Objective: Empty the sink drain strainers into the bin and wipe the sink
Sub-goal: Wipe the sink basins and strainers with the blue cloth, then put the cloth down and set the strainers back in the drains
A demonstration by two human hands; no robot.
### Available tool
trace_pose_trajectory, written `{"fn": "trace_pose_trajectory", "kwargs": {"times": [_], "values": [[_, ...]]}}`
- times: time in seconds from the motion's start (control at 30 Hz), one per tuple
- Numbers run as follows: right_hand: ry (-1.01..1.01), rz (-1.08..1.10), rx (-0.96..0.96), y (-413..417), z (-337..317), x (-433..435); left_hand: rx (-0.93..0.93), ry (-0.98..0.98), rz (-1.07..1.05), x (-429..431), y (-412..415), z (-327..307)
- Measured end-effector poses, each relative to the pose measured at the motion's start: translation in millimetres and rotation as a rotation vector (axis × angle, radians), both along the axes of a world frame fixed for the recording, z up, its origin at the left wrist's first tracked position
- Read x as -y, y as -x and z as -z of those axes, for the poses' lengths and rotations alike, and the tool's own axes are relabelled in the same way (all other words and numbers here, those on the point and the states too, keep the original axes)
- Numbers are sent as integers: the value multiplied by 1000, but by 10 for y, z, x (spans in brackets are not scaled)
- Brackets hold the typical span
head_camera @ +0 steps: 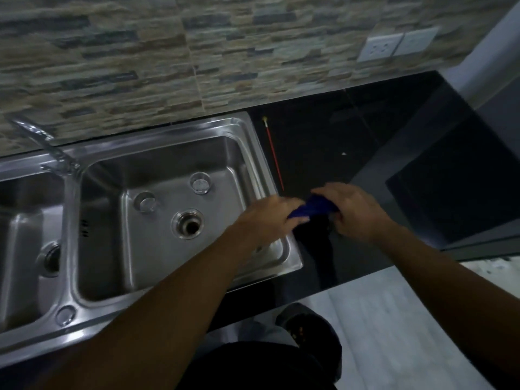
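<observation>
The left hand (264,218) and right hand (354,212) each grip an end of a bunched blue cloth (315,206) above the black counter (323,142), just right of the sink (174,130). Two round pieces (200,182) lie in its right basin near the open drain (188,225).

Brushed, shiny metal sink (157,153) with a polished metal tap (42,142). Beside the sink, a glossy black counter (323,142) and blue cloth (312,206). Behind the sink, a rough stone-look wall (140,66).

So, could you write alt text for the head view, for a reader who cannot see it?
The left hand and right hand hold a blue cloth over the black counter, beside a steel double sink. The right basin's drain is open; two round pieces lie near it.
</observation>
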State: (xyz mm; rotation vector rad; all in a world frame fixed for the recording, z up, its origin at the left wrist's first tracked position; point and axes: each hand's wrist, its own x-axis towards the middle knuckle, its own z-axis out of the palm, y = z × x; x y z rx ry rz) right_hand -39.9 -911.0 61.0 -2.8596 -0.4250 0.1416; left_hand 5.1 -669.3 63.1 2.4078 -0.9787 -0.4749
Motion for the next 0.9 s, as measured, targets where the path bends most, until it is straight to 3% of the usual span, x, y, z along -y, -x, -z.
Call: {"fn": "trace_pose_trajectory", "kwargs": {"times": [0.1,0.13,0.3,0.5,0.9], "values": [[274,-41,-350,294,324,257,-135,-158,44,222,274,295],[278,-39,-368,398,454,289,-134,-185,15,273,334,375],[56,118,-242,515,827,64,-66,-285,-43,447,347,571],[127,136,-159,490,1024,38,48,-479,15,500,312,728],[163,188,-187,367,1037,68,21,-415,-2,405,175,780]]}}
